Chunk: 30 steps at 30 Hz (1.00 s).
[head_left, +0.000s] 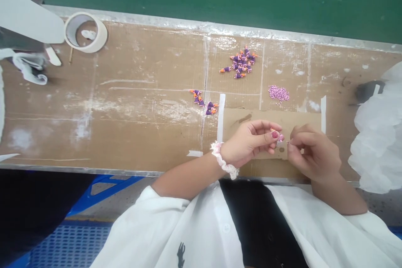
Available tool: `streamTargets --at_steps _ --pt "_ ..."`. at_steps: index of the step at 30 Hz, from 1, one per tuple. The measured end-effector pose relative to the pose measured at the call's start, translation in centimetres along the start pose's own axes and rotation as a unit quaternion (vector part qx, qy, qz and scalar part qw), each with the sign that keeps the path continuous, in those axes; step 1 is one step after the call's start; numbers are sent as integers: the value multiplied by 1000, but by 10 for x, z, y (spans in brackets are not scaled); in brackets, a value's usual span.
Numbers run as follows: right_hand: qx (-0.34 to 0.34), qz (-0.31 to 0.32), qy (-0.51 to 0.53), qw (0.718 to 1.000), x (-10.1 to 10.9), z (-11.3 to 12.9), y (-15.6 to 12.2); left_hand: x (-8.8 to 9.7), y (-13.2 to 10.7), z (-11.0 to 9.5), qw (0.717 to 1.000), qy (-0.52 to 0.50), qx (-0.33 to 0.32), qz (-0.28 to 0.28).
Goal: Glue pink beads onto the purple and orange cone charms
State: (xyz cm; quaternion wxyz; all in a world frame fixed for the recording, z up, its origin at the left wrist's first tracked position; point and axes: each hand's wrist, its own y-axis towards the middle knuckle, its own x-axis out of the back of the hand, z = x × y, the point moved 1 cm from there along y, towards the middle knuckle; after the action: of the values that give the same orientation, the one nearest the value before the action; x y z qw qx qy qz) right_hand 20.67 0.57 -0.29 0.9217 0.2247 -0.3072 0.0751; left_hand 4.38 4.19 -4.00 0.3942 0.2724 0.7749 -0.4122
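Observation:
Between thumb and fingers, my left hand [249,141] pinches a small figurine [280,137] with pink and orange parts, mostly covered by the fingertips. Just to its right, my right hand [314,153] is closed in a pinch, with a tiny thin tip showing at its fingers; what it holds is too small to name. A heap of tiny pink pieces [279,93] lies beyond the hands. Farther back is a cluster of small purple-and-orange figurines [242,65]. Several more such figurines [197,98] lie to the left.
Cardboard [150,134] covers the table, with a taped-down sheet [238,115] beneath my hands. A tape roll [102,37] and a white cloth strip [29,67] are at the left. White translucent plastic [377,142] bulges at the right edge, near a dark object [366,92].

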Motion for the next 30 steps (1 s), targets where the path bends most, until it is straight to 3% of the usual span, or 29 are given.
streamTargets --at_steps 10,20,30 --pt "1 3 -25 1000 -3 3 1 0 -1 1 999 36 6 -6" --pt "-17 25 -7 999 -1 7 1 -4 -4 -3 988 139 -61 -36" --pt "-42 49 -12 998 -2 8 -1 -7 -6 -4 986 141 -78 -48"
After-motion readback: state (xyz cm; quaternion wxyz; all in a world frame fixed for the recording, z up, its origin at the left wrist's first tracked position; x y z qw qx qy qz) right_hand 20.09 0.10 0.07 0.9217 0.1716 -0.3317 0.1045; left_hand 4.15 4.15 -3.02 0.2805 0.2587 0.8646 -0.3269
